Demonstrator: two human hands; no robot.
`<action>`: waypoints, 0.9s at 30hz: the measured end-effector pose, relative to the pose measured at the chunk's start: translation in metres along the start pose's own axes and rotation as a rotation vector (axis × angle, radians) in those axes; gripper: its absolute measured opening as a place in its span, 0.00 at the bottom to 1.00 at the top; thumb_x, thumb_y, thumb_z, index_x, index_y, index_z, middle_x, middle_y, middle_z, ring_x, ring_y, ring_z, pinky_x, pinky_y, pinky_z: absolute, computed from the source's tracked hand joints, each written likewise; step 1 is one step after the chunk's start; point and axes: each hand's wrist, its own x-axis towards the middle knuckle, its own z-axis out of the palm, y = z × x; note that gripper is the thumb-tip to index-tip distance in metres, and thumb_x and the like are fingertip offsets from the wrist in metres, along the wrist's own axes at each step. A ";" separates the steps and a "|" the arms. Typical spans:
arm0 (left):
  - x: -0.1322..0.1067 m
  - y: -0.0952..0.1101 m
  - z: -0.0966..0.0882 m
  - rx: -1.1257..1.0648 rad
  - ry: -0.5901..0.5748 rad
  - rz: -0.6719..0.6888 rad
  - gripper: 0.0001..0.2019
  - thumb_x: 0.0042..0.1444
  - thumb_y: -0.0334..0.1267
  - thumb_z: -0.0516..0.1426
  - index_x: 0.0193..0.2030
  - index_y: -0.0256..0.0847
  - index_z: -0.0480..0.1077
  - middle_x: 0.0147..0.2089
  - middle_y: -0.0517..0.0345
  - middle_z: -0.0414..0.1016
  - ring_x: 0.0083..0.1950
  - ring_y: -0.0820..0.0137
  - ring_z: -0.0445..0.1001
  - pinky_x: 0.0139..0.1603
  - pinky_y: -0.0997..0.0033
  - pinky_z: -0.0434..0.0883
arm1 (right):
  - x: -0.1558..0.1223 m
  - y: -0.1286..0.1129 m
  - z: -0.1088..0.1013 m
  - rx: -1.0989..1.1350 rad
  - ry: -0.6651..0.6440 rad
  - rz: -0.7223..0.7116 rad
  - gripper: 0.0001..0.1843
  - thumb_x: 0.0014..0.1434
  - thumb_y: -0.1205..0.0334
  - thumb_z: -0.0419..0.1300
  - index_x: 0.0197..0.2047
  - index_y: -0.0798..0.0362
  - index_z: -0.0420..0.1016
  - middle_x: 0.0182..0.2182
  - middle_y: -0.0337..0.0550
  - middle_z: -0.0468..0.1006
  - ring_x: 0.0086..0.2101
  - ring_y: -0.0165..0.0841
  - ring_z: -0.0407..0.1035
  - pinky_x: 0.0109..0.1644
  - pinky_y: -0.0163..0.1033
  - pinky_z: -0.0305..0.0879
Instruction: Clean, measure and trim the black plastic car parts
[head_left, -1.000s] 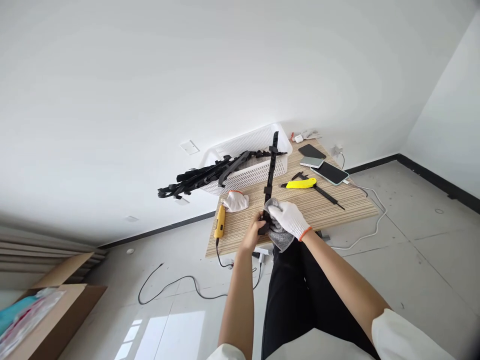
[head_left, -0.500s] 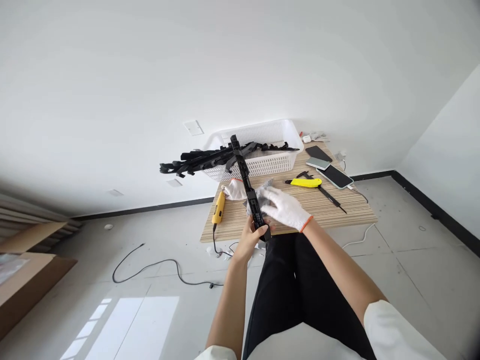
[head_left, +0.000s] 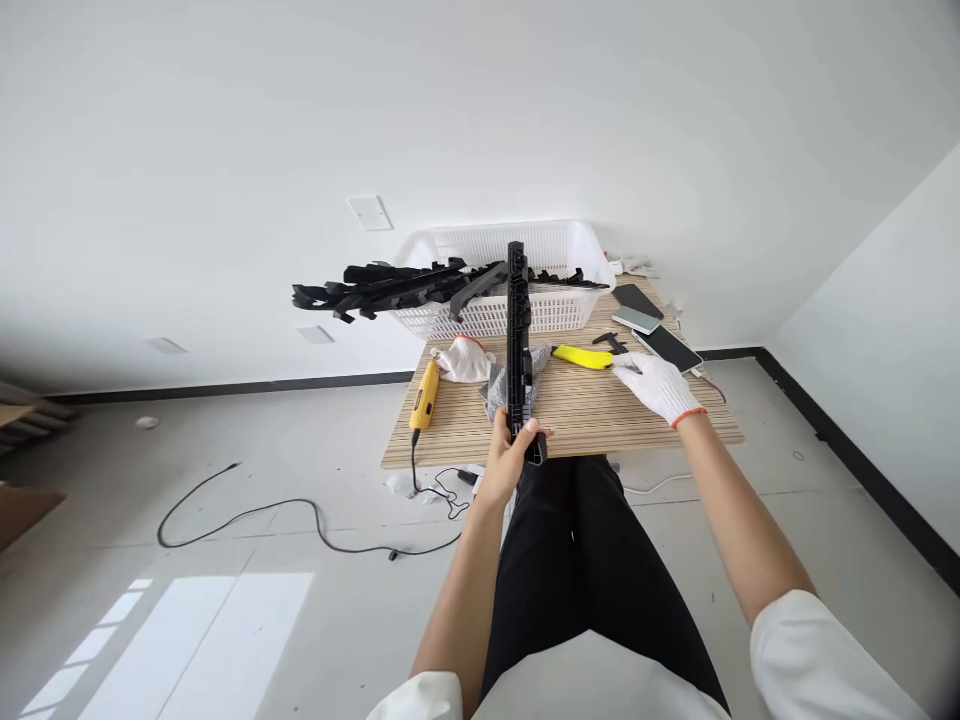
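My bare left hand (head_left: pixel 508 460) grips the near end of a long black plastic strip (head_left: pixel 517 330), which points away over the striped wooden table (head_left: pixel 465 435) toward the basket. A grey cloth (head_left: pixel 496 384) lies on the table under the strip. My right hand (head_left: pixel 656 385), in a white glove with an orange cuff, reaches over the table's right part, its fingertips close to a thin black tool (head_left: pixel 624 367) and the yellow utility knife (head_left: pixel 580 356). Its fingers look loosely curled and I see nothing in them.
A white basket (head_left: pixel 555 305) at the table's far edge holds several long black strips (head_left: pixel 375 290) sticking out left. A yellow power tool (head_left: pixel 425 397), a spare white glove (head_left: pixel 465 361), two phones (head_left: pixel 651 330) and cables on the floor (head_left: pixel 300 520) are around.
My right hand has let go of the grey cloth and moved right toward the knife. The cloth now lies on the table, and the strip has swung to point straight away.
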 end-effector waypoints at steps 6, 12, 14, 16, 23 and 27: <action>0.011 0.001 -0.006 -0.089 0.041 -0.055 0.20 0.57 0.55 0.65 0.43 0.45 0.63 0.34 0.62 0.77 0.38 0.70 0.79 0.37 0.71 0.73 | 0.006 0.008 0.005 -0.179 0.014 0.284 0.26 0.63 0.50 0.57 0.60 0.53 0.75 0.53 0.62 0.78 0.52 0.54 0.74 0.52 0.52 0.69; 0.016 -0.002 -0.006 -0.180 0.043 -0.062 0.21 0.51 0.43 0.69 0.42 0.46 0.61 0.45 0.58 0.81 0.33 0.73 0.77 0.41 0.65 0.77 | 0.006 0.003 0.003 -0.103 -0.177 0.389 0.20 0.55 0.51 0.60 0.47 0.52 0.82 0.48 0.60 0.81 0.50 0.56 0.75 0.49 0.52 0.69; 0.016 -0.003 -0.003 -0.154 0.052 -0.039 0.22 0.51 0.42 0.69 0.43 0.46 0.61 0.45 0.59 0.80 0.32 0.72 0.77 0.42 0.63 0.77 | -0.005 0.000 0.005 -0.087 -0.169 0.390 0.21 0.57 0.49 0.58 0.48 0.50 0.81 0.49 0.60 0.80 0.51 0.57 0.74 0.48 0.55 0.68; 0.015 -0.003 0.000 -0.088 0.046 -0.018 0.22 0.51 0.42 0.69 0.43 0.46 0.60 0.45 0.59 0.79 0.33 0.71 0.78 0.42 0.61 0.78 | -0.020 -0.003 0.010 -0.008 -0.127 0.320 0.21 0.61 0.46 0.55 0.47 0.50 0.80 0.47 0.58 0.81 0.48 0.54 0.74 0.47 0.53 0.67; 0.008 -0.001 0.007 0.109 0.019 0.014 0.18 0.52 0.35 0.65 0.42 0.46 0.59 0.42 0.61 0.74 0.31 0.70 0.78 0.42 0.58 0.78 | -0.064 -0.046 0.027 1.211 -0.058 0.082 0.18 0.67 0.49 0.54 0.56 0.46 0.67 0.28 0.32 0.69 0.21 0.25 0.59 0.22 0.31 0.57; 0.007 -0.003 0.006 0.175 0.015 0.049 0.16 0.54 0.34 0.63 0.41 0.46 0.59 0.41 0.61 0.73 0.30 0.70 0.78 0.40 0.60 0.77 | -0.040 -0.088 0.024 1.399 -0.126 -0.065 0.18 0.68 0.49 0.54 0.57 0.42 0.60 0.24 0.25 0.65 0.13 0.23 0.50 0.13 0.29 0.47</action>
